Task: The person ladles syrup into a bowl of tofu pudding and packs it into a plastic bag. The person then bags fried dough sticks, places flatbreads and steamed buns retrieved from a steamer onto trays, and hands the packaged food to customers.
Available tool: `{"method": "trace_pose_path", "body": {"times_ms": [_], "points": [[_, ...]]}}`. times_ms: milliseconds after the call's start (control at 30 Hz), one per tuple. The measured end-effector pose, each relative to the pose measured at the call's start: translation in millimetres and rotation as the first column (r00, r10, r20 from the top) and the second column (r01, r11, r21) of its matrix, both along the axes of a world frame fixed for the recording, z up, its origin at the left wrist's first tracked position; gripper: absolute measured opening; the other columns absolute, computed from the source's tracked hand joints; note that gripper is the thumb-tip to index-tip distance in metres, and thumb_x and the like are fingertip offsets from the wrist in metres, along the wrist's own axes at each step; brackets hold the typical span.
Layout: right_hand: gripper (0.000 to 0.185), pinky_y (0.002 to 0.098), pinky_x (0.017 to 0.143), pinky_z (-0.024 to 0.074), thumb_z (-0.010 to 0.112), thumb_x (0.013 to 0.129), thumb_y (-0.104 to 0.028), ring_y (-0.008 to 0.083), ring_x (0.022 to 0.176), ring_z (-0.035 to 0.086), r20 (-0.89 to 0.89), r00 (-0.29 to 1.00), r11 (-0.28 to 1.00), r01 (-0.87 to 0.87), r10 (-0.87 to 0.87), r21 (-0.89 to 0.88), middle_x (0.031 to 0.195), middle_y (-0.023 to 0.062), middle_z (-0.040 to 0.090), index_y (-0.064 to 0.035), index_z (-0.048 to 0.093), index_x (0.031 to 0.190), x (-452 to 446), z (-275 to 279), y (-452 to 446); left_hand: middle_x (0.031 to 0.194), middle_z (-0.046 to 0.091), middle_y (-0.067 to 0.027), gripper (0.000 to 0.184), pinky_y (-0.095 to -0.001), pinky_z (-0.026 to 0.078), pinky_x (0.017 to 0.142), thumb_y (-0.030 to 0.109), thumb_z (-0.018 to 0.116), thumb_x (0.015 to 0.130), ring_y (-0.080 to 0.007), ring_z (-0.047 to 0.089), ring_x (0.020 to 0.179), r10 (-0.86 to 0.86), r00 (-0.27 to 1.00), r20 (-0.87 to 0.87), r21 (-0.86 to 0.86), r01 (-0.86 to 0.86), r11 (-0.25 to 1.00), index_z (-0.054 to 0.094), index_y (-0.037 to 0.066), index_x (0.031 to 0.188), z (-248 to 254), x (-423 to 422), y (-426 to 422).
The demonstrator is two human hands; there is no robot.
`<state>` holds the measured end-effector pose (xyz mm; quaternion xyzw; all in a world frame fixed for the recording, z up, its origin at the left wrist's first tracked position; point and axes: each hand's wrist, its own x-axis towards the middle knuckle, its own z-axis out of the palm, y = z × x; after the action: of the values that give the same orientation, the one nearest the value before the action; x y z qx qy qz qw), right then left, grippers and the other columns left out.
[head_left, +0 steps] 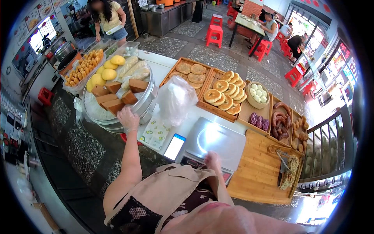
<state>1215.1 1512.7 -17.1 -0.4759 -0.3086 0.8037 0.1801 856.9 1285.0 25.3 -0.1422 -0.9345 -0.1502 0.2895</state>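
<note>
My left hand (128, 118), which seems to wear a thin clear glove, is at the near rim of a large round metal steamer (146, 102). Its fingers reach toward the brown cake pieces (115, 105); whether they touch one I cannot tell. Yellow buns (110, 74) and plastic-wrapped pale rolls (134, 73) share the steamer. My right hand (213, 160) is by the front edge of a metal-topped scale (213, 139), blurred, its fingers hard to make out. Between the hands lie a lit phone (175, 146) and a patterned sheet (156, 132). Beyond them sits a clear plastic bag (176, 99).
Wooden trays hold flat breads (226, 93), purple rolls (259, 121) and sausages (281, 120); a basket holds white buns (258, 93). Tongs (283, 160) lie on the right beside a wooden board (249, 167). Fried dough sticks (83, 67) and another person (107, 19) are at back left.
</note>
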Motion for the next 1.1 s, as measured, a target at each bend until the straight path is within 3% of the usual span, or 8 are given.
{"method": "trace_pose_path", "body": {"times_ms": [733, 833, 1100], "points": [[0.014, 0.0236, 0.049, 0.0423, 0.063, 0.085, -0.016, 0.0117, 0.057, 0.051, 0.01, 1.0, 1.0, -0.006, 0.006, -0.012, 0.069, 0.004, 0.053, -0.0072, 0.055, 0.092, 2, 2, 1, 0.108, 0.057, -0.0153, 0.036, -0.0476, 0.029, 0.105, 0.012, 0.061, 0.068, -0.0309, 0.051, 0.107, 0.003, 0.998, -0.057, -0.027, -0.005, 1.0, 0.057, 0.003, 0.103, -2, 0, -1], [0.018, 0.0267, 0.053, 0.0441, 0.063, 0.082, -0.016, 0.0147, 0.061, 0.051, 0.007, 1.0, 1.0, -0.019, 0.019, 0.015, 0.072, 0.0055, 0.053, -0.0031, 0.058, 0.093, 2, 3, 2, 0.108, 0.057, -0.0154, 0.036, -0.0477, 0.029, 0.105, 0.012, 0.061, 0.068, -0.0311, 0.05, 0.108, 0.001, 0.999, -0.049, -0.016, -0.001, 1.0, 0.057, 0.003, 0.103, -3, -1, -1], [0.013, 0.0261, 0.053, 0.0432, 0.061, 0.082, -0.016, 0.0137, 0.06, 0.05, 0.008, 0.999, 0.999, -0.044, 0.044, 0.028, 0.07, 0.0046, 0.052, -0.0048, 0.057, 0.085, 2, 1, 3, 0.107, 0.057, -0.0152, 0.035, -0.0483, 0.028, 0.105, 0.013, 0.061, 0.068, -0.0308, 0.051, 0.107, 0.003, 0.998, -0.061, -0.022, -0.005, 1.0, 0.055, 0.005, 0.101, -6, -3, -1]]}}
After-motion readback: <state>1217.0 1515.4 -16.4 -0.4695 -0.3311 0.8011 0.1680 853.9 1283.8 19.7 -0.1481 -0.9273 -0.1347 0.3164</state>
